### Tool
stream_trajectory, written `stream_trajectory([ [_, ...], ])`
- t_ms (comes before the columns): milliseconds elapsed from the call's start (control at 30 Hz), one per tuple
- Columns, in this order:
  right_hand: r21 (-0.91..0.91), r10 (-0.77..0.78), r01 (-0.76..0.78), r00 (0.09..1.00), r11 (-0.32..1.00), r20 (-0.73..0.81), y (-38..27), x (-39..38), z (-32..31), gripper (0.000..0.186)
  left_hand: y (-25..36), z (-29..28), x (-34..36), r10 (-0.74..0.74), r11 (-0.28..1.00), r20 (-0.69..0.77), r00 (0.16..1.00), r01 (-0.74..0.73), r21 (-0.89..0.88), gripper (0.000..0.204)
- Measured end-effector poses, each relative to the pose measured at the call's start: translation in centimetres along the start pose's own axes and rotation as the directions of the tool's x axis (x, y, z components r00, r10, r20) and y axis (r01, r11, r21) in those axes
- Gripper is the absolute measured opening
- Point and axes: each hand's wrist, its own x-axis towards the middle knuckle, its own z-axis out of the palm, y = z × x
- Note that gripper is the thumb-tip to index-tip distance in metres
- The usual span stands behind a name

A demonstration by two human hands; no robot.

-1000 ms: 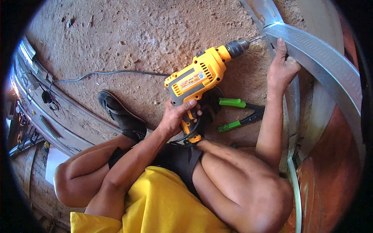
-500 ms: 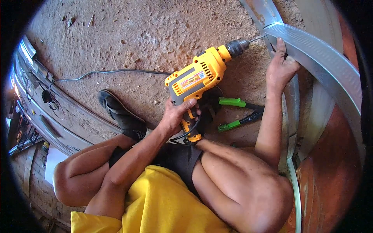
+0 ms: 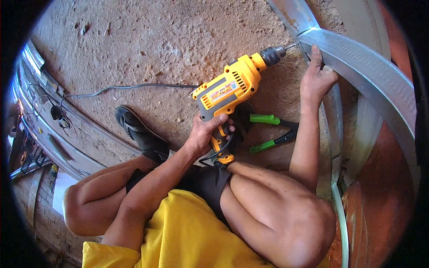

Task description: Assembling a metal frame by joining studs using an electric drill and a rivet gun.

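Observation:
My left hand is wrapped round the handle of a yellow and black power drill, its thumb along the side of the grip. The drill points up and to the right. Its thin drill bit meets the side of a curved grey metal channel near a joint; how deep the tip sits is hidden. My right hand grips that channel just beside the bit, thumb lying along its face and fingers curled behind its lower edge.
Green-handled pliers or cutters lie on the dirt ground between my arms. The drill's black cable runs off left. Curved metal strips and tangled wires lie at the left. A reddish-brown surface is at the right.
The metal channel and my right hand have shifted slightly left, toward the drill. Less of the bit shows between chuck and metal. The drill has hardly moved.

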Motion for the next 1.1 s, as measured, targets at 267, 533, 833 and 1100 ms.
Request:
stream_trajectory([
  [267, -0.046, 0.097, -0.097, 0.995, 0.994, -0.01, -0.6, 0.0, -0.2, 0.04, -0.2, -0.1, 0.2, 0.025, 1.0, 0.006, 1.0, -0.025, -0.005, 0.033],
  [533, -0.089, 0.057, -0.058, 0.998, 0.994, -0.013, -0.4, 0.1, -0.1, 0.039, 0.0, -0.4, 0.2, 0.036, 0.999, 0.024, 0.999, -0.036, -0.025, 0.034],
  [833, -0.063, -0.025, 0.019, 0.995, 0.998, -0.097, -0.5, 0.2, 0.5, 0.045, 0.7, -0.8, 0.0, 0.034, 0.999, 0.034, 0.999, -0.034, 0.002, 0.035],
  [1100, -0.022, 0.013, -0.015, 0.996, 1.0, -0.09, -0.1, 0.1, 0.7, 0.043, 0.8, -0.9, -0.4, 0.042, 0.999, 0.025, 0.999, -0.041, -0.015, 0.035],
])
